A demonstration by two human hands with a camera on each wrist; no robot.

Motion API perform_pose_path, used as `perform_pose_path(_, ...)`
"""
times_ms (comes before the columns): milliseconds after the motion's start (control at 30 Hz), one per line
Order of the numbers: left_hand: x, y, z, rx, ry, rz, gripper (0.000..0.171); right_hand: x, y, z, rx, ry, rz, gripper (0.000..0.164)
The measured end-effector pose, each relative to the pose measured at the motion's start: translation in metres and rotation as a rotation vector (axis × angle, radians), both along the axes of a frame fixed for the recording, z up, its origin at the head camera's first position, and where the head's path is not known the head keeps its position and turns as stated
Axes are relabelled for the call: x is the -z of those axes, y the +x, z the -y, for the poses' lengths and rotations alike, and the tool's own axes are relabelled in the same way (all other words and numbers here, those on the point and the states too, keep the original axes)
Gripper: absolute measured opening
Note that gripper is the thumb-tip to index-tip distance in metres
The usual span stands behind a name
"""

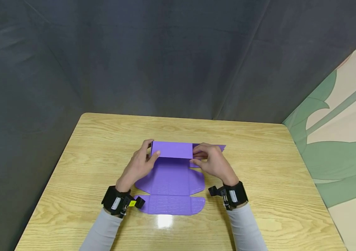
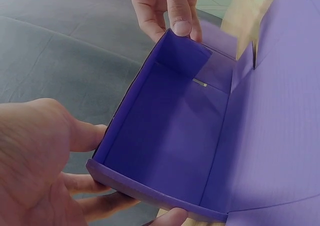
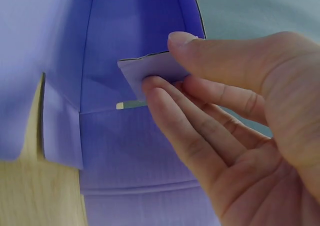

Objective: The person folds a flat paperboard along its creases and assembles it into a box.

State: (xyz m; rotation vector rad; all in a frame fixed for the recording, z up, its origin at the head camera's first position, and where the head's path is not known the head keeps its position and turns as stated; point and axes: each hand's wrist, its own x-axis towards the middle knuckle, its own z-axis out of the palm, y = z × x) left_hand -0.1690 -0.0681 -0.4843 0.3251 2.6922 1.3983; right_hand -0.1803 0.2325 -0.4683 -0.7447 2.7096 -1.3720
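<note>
A purple cardboard box [image 1: 172,150], partly folded, has its front wall raised at the far side, while its lid [image 1: 170,181] lies flat toward the person. My left hand [image 1: 138,166] grips the box's left end, thumb on the front wall and fingers around the folded side wall [image 2: 145,190]. At the opposite end my right hand [image 1: 213,159] pinches a small corner flap [image 3: 152,68], bent inward, between thumb and fingers. Beyond that flap the right side panel [image 3: 135,151] is folded outward, with a narrow slot [image 3: 131,105] along its crease.
The box is on a wood-grain table [image 1: 269,181]. A dark curtain [image 1: 165,62] hangs behind the far edge, and a floral-patterned cloth [image 1: 347,139] is at the right. Each wrist wears a black strap with a small camera.
</note>
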Motion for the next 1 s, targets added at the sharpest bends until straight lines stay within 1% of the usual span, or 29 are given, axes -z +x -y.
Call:
perform_pose_path(100,-0.001,0.0,-0.002,-0.003,0.005,0.0,0.057,0.0,-0.001,-0.003,-0.005,0.003,0.005,0.02)
perform_pose_path(267,-0.001,0.003,-0.002,-0.01,0.015,0.017,0.057,0.002,-0.001,-0.003,-0.011,0.055,0.043,0.015)
perform_pose_path(467,-0.001,0.003,-0.002,-0.008,0.016,0.032,0.058,0.006,-0.002,-0.01,0.0,0.135,0.056,0.017)
perform_pose_path(600,0.0,0.003,-0.002,-0.009,0.01,0.03,0.059,0.008,-0.003,-0.013,0.008,0.159,0.069,0.018)
perform_pose_path(667,0.0,0.002,-0.002,-0.006,0.011,0.029,0.058,0.008,-0.003,-0.012,0.001,0.17,0.056,0.017)
perform_pose_path(867,0.001,0.001,-0.001,-0.003,0.026,0.031,0.058,0.012,-0.003,-0.002,-0.039,0.18,-0.03,0.012)
perform_pose_path(1000,0.002,0.001,0.0,-0.004,0.017,0.034,0.058,0.013,-0.002,0.002,-0.047,0.166,-0.041,0.011)
